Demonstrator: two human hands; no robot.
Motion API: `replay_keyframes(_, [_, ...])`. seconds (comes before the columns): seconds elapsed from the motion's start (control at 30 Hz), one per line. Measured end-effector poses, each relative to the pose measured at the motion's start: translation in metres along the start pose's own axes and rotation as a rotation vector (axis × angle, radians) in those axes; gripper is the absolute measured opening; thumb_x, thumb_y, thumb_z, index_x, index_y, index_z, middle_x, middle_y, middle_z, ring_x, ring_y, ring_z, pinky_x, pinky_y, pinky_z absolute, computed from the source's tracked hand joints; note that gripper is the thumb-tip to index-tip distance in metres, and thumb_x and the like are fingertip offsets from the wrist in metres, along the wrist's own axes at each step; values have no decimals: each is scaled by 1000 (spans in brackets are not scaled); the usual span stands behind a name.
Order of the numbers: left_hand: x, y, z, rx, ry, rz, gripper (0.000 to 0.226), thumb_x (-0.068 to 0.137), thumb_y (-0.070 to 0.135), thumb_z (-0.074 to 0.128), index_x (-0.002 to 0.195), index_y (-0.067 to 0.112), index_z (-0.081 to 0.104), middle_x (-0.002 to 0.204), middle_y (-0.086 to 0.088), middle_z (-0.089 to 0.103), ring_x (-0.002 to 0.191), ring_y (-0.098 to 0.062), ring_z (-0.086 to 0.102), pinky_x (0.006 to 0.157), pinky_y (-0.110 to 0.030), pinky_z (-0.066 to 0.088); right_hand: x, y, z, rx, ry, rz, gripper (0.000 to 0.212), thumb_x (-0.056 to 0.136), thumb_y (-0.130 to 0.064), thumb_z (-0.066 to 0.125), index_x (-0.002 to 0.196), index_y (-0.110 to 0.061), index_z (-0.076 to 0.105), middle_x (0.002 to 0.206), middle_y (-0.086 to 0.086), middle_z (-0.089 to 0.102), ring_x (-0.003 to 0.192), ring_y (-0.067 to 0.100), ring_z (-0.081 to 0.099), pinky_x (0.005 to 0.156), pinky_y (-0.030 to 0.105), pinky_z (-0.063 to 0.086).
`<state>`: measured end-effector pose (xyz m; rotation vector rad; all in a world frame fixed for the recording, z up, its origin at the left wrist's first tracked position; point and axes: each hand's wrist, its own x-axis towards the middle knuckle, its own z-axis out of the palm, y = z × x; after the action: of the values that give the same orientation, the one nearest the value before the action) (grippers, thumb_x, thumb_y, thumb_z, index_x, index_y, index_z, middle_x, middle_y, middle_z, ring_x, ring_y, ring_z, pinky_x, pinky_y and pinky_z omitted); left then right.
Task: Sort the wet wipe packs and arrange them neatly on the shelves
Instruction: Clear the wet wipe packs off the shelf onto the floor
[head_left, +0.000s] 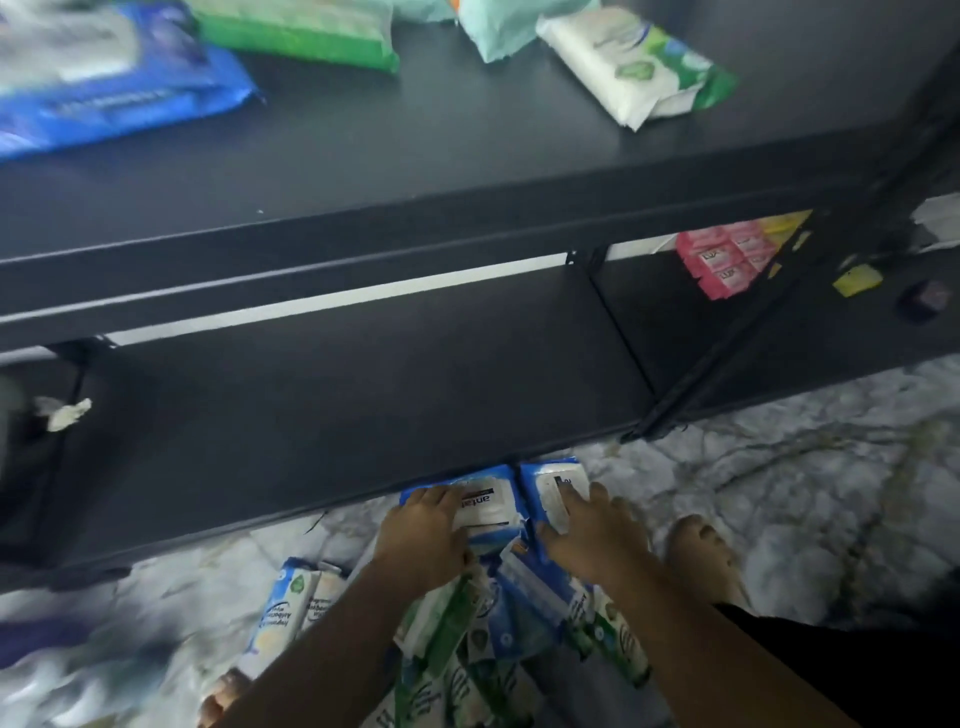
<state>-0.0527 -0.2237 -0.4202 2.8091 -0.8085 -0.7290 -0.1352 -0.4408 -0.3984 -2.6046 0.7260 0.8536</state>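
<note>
Two blue wet wipe packs lie side by side at the front edge of the lower black shelf (332, 405), partly under it. My left hand (426, 535) rests flat on the left blue pack (485, 501). My right hand (592, 530) presses on the right blue pack (550, 486). Below my forearms a heap of green-and-white and blue packs (467, 639) lies on the marbled floor. On the upper shelf (415, 156) lie a large blue pack (114, 98), a green pack (301, 36), a pale teal pack (498, 26) and a white-green pack (634, 67).
Pink and yellow small packets (727, 254) sit at the back right of the lower shelf level. A black upright post (675, 395) divides the shelving. My bare foot (701, 551) stands on the floor at right. More packs (291, 603) lie on the floor at left.
</note>
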Motion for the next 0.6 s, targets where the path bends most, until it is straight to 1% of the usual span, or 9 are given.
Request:
replay_keyframes(0.1, [-17, 13, -33, 5, 49, 24, 53, 97, 41, 47, 148, 25, 41, 148, 0, 48, 134, -25, 45, 104, -40, 45, -23, -13, -33, 37, 127, -67, 64, 93, -60, 43, 149, -29, 38, 150, 7, 38, 133, 34, 39, 105, 46, 42])
replay_keyframes(0.2, [-40, 29, -71, 28, 145, 87, 53, 97, 40, 46, 147, 26, 42, 149, 2, 46, 133, -24, 47, 102, -39, 46, -53, -29, -77, 127, 261, -104, 55, 93, -53, 49, 141, -27, 52, 140, 6, 52, 128, 30, 50, 101, 42, 47])
replay_keyframes(0.23, [-50, 35, -85, 33, 186, 117, 54, 96, 40, 45, 148, 27, 42, 151, 3, 44, 132, -24, 48, 102, -40, 47, -66, -35, -93, 165, 326, -108, 49, 91, -50, 53, 134, -26, 60, 133, 4, 58, 122, 29, 55, 96, 38, 50])
replay_keyframes(0.3, [-69, 46, -117, 32, 278, 185, 55, 94, 41, 43, 147, 27, 43, 152, 4, 42, 131, -24, 49, 102, -41, 48, -92, -45, -126, 222, 529, -116, 31, 85, -39, 58, 108, -23, 71, 110, 2, 68, 102, 28, 64, 79, 32, 54])
replay_keyframes(0.37, [-88, 56, -153, 14, 393, 259, 54, 91, 40, 43, 143, 28, 48, 151, 5, 43, 130, -23, 50, 102, -40, 48, -119, -53, -162, 309, 767, -153, 16, 79, -29, 59, 82, -17, 69, 83, 2, 68, 80, 29, 63, 62, 28, 47])
replay_keyframes(0.43, [-108, 64, -193, -8, 537, 341, 49, 90, 36, 46, 137, 27, 54, 147, 6, 47, 124, -21, 54, 99, -37, 50, -144, -61, -198, 427, 994, -277, 11, 75, -23, 59, 68, -16, 61, 68, -1, 60, 69, 28, 58, 57, 29, 40])
replay_keyframes(0.47, [-118, 68, -212, -12, 612, 383, 45, 89, 34, 46, 132, 26, 56, 142, 6, 50, 119, -20, 57, 95, -36, 52, -156, -64, -217, 458, 1104, -367, 8, 73, -20, 59, 65, -17, 58, 65, -3, 56, 66, 26, 55, 57, 30, 38])
replay_keyframes(0.53, [-136, 71, -249, -15, 735, 444, 38, 88, 29, 46, 124, 24, 58, 130, 7, 52, 107, -20, 59, 83, -34, 53, -177, -71, -251, 472, 1287, -525, 5, 72, -12, 62, 70, -16, 60, 67, -6, 50, 67, 23, 51, 60, 30, 34])
replay_keyframes(0.6, [-148, 71, -280, -21, 831, 476, 34, 87, 26, 46, 118, 23, 58, 122, 7, 52, 99, -19, 58, 77, -34, 52, -187, -79, -283, 459, 1317, -581, 10, 74, -9, 64, 83, -13, 65, 77, -5, 51, 77, 23, 51, 63, 29, 37])
